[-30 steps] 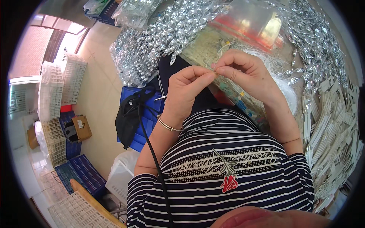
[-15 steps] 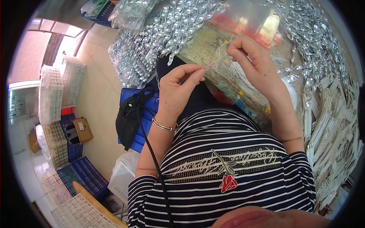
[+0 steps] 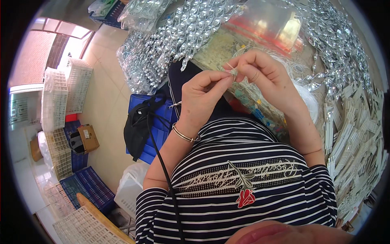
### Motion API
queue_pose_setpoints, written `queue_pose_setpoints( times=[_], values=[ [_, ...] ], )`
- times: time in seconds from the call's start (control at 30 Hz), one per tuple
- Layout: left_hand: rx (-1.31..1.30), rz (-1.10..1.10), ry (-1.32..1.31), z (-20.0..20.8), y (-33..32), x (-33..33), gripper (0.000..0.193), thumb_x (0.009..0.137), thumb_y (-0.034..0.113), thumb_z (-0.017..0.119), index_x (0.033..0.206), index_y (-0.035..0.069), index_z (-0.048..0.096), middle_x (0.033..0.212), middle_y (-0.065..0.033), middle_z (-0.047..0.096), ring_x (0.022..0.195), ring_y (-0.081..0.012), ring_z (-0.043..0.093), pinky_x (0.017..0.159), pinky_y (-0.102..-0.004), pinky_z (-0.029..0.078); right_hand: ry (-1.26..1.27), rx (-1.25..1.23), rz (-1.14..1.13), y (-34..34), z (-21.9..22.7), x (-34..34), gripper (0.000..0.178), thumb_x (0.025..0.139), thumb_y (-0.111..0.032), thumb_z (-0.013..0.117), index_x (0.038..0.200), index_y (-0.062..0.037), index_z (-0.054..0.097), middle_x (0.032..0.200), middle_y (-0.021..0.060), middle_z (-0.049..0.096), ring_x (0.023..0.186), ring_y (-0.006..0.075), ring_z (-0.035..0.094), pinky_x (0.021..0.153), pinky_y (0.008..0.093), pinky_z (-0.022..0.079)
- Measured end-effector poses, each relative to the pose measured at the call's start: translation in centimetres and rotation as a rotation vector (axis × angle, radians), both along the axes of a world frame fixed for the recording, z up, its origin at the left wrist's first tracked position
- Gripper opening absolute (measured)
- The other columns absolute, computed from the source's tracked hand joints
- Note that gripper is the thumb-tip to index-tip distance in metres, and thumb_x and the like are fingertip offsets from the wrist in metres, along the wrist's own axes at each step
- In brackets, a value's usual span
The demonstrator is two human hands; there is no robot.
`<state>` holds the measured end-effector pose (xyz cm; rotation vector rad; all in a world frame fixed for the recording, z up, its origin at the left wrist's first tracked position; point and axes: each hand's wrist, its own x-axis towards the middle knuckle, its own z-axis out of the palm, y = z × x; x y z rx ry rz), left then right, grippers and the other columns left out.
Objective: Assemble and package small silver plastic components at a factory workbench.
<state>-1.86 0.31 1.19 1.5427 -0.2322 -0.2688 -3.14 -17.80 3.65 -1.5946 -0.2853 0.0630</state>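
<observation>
My left hand (image 3: 203, 93) pinches a small pale piece (image 3: 234, 72) between thumb and forefinger, over the near edge of the worktop. Against it come the fingertips of my right hand (image 3: 264, 75), closed in a pinch, with a thin pale end sticking up beside them. What the right fingers grip is too small to make out. Behind and below the right hand lies a tangle of thin white threads (image 3: 298, 67) on a worn work board (image 3: 217, 46). Small yellow and blue bits are scattered along the board's near edge.
Silvery twisted strands (image 3: 185, 28) hang at the far left, more (image 3: 345, 44) at the far right. A red-edged clear plastic bag (image 3: 268, 20) lies at the back. White strips (image 3: 353, 150) are heaped at right. A black bag (image 3: 140, 126) rests on a blue stool (image 3: 156, 140); crates (image 3: 79, 85) stand left.
My right hand has come down and left to meet my left hand. The left hand has moved slightly right, and the fingertips of both now touch around the small piece.
</observation>
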Motion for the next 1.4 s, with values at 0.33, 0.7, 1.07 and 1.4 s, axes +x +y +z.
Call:
queue_pose_setpoints(
  times=[0.33,0.7,1.07,1.4],
  values=[
    [-0.248,0.016,0.222,0.5,0.3,0.3,0.017,0.088,0.015,0.060,0.094,0.000,0.065,0.075,-0.0013,0.062,0.062,-0.0032,0.049,0.053,-0.0150,0.034,-0.447,-0.424,-0.065,1.0,0.0,0.2,0.004,0.084,-0.005,0.056,0.087,-0.0032,0.056,0.099,0.0101,0.058,0.092,0.0258,0.054,0.084,0.0337,0.042],
    [-0.303,-0.005,0.288,0.5,0.6,0.0,0.015,0.085,0.016,0.065,0.088,0.002,0.066,0.071,0.0015,0.060,0.063,-0.0028,0.050,0.055,-0.0160,0.035,-0.473,-0.479,-0.077,2.1,0.4,-0.7,0.004,0.083,-0.002,0.057,0.086,-0.0023,0.054,0.097,0.0102,0.056,0.091,0.0253,0.051,0.081,0.0320,0.041],
    [-0.214,0.003,0.148,-0.4,0.6,-0.1,0.013,0.087,0.011,0.062,0.090,-0.001,0.064,0.079,-0.0002,0.061,0.074,-0.0056,0.053,0.068,-0.0194,0.043,-0.477,-0.453,-0.101,2.1,0.5,-0.3,0.005,0.080,-0.003,0.058,0.083,-0.0035,0.054,0.094,0.0092,0.059,0.091,0.0280,0.052,0.082,0.0356,0.041],
    [-0.267,0.003,0.203,-0.2,0.2,-0.1,0.015,0.088,0.014,0.061,0.092,0.000,0.064,0.077,0.0006,0.060,0.071,-0.0046,0.052,0.065,-0.0182,0.041,-0.488,-0.478,-0.096,1.7,0.6,-0.2,0.005,0.082,-0.003,0.059,0.084,-0.0034,0.054,0.094,0.0086,0.057,0.090,0.0249,0.051,0.080,0.0321,0.041]
  ],
)
